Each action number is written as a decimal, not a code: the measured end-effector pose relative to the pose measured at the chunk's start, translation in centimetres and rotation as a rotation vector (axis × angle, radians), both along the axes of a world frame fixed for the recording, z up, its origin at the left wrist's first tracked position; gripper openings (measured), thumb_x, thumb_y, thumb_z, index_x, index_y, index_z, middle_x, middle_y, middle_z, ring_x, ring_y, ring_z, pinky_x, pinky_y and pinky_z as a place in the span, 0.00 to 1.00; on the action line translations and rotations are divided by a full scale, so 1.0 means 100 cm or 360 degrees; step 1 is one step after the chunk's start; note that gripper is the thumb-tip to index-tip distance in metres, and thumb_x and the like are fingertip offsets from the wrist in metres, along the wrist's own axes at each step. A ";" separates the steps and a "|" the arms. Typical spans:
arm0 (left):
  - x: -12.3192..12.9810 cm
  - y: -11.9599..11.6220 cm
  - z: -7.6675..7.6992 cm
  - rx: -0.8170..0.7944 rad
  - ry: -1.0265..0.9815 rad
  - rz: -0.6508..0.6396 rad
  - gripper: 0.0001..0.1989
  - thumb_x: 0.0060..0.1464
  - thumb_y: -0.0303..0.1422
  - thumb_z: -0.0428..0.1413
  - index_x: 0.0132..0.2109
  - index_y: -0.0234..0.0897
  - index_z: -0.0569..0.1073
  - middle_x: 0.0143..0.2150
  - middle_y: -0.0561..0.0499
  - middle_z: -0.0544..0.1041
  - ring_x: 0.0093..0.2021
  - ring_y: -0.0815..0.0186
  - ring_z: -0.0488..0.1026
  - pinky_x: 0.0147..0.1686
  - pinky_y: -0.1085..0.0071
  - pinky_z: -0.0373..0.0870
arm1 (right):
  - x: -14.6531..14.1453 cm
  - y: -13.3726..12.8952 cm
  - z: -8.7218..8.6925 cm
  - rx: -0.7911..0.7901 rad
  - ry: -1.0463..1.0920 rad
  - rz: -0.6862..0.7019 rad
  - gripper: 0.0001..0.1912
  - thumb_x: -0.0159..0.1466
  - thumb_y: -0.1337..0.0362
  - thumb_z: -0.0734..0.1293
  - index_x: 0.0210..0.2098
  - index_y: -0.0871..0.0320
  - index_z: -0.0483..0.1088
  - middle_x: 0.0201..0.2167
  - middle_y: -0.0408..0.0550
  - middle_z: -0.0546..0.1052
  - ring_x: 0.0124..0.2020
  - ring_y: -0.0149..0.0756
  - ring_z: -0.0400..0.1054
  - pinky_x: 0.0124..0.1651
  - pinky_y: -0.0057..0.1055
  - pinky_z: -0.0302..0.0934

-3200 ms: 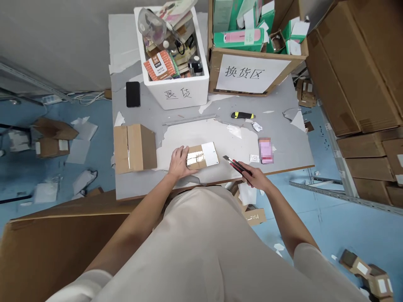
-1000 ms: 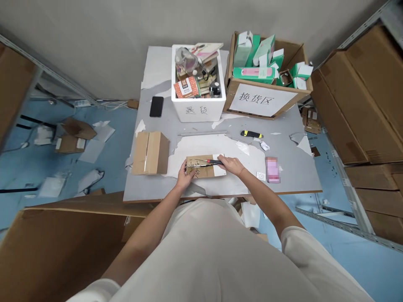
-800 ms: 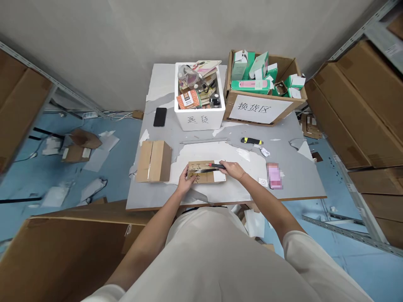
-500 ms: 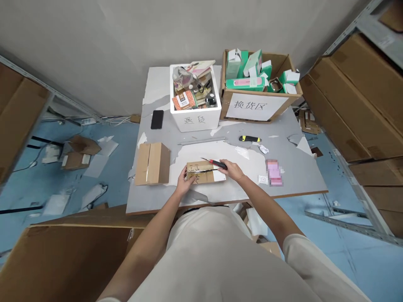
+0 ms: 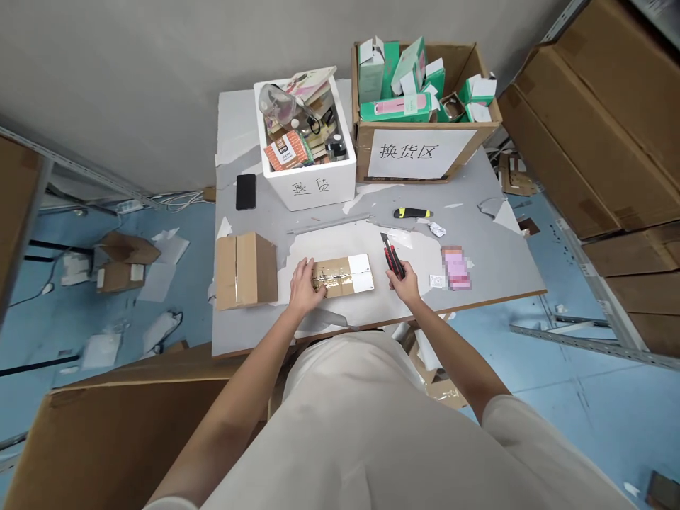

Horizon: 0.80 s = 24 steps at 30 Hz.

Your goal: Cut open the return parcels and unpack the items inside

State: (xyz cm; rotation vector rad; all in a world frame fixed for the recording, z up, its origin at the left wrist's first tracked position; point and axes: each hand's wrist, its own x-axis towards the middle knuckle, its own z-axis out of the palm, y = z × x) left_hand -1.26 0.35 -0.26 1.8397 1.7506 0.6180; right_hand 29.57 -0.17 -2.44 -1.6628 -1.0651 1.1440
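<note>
A small flat cardboard parcel (image 5: 343, 276) with clear tape and a white label lies near the front edge of the grey table (image 5: 478, 205). My left hand (image 5: 304, 283) rests on the parcel's left end and holds it down. My right hand (image 5: 406, 287) is to the right of the parcel, apart from it, gripping a red and black utility knife (image 5: 392, 255) whose blade end points away from me.
A taller cardboard box (image 5: 245, 270) stands left of the parcel. At the back are a black phone (image 5: 245, 191), a white foam bin (image 5: 308, 180) of goods and a labelled carton (image 5: 425, 149) of green boxes. A yellow knife (image 5: 412, 212) and pink item (image 5: 455, 268) lie at right.
My right hand has lifted the red knife off the parcel's top and drawn it to the right, turning the blade away from me. My left hand stays on the parcel.
</note>
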 end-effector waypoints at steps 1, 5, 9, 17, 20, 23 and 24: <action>0.001 0.002 0.002 -0.0015 0.0055 -0.0060 0.42 0.42 0.32 0.58 0.67 0.35 0.57 0.69 0.36 0.55 0.69 0.44 0.51 0.65 0.46 0.52 | 0.002 -0.004 -0.001 -0.0022 0.0045 -0.0015 0.25 0.54 0.48 0.69 0.43 0.55 0.63 0.25 0.37 0.69 0.17 0.28 0.64 0.21 0.29 0.64; 0.002 0.009 0.002 -0.0030 0.0147 -0.0087 0.43 0.44 0.36 0.59 0.67 0.33 0.56 0.69 0.34 0.54 0.69 0.42 0.50 0.65 0.45 0.53 | 0.007 -0.019 -0.008 -0.0087 0.0120 -0.0083 0.25 0.54 0.48 0.69 0.43 0.55 0.61 0.22 0.35 0.68 0.17 0.28 0.64 0.20 0.28 0.63; -0.009 0.014 -0.002 0.0039 0.0122 -0.0142 0.45 0.46 0.45 0.61 0.67 0.32 0.55 0.69 0.32 0.53 0.69 0.43 0.52 0.64 0.46 0.54 | 0.015 -0.032 -0.015 -0.0172 0.0142 -0.0098 0.29 0.53 0.48 0.70 0.48 0.55 0.60 0.22 0.34 0.69 0.17 0.28 0.64 0.21 0.29 0.65; -0.025 0.027 -0.007 0.0026 0.0154 -0.0502 0.35 0.53 0.49 0.58 0.62 0.35 0.63 0.59 0.37 0.68 0.61 0.49 0.64 0.61 0.52 0.61 | 0.023 -0.043 -0.016 -0.0293 0.0195 -0.0229 0.30 0.51 0.46 0.71 0.46 0.54 0.60 0.24 0.34 0.68 0.17 0.27 0.64 0.21 0.29 0.65; -0.022 0.028 -0.009 0.0044 0.0221 -0.0501 0.29 0.56 0.47 0.55 0.60 0.36 0.66 0.58 0.37 0.69 0.61 0.49 0.64 0.61 0.51 0.62 | 0.017 -0.042 -0.010 -0.0268 0.0213 -0.0171 0.31 0.51 0.47 0.71 0.47 0.53 0.59 0.25 0.35 0.68 0.19 0.28 0.64 0.22 0.29 0.64; -0.018 0.025 -0.011 0.0058 0.0209 -0.0486 0.28 0.57 0.45 0.54 0.60 0.36 0.66 0.59 0.37 0.69 0.62 0.49 0.63 0.62 0.52 0.61 | 0.009 -0.039 -0.004 -0.0217 0.0117 -0.0057 0.31 0.52 0.46 0.70 0.48 0.53 0.59 0.26 0.36 0.69 0.22 0.29 0.65 0.25 0.30 0.65; -0.018 0.023 -0.011 0.0063 0.0192 -0.0468 0.28 0.57 0.46 0.54 0.60 0.35 0.65 0.60 0.37 0.68 0.63 0.49 0.62 0.63 0.52 0.60 | 0.007 -0.037 -0.003 -0.0192 0.0038 -0.0004 0.32 0.51 0.45 0.71 0.48 0.53 0.60 0.27 0.37 0.69 0.23 0.30 0.65 0.26 0.31 0.65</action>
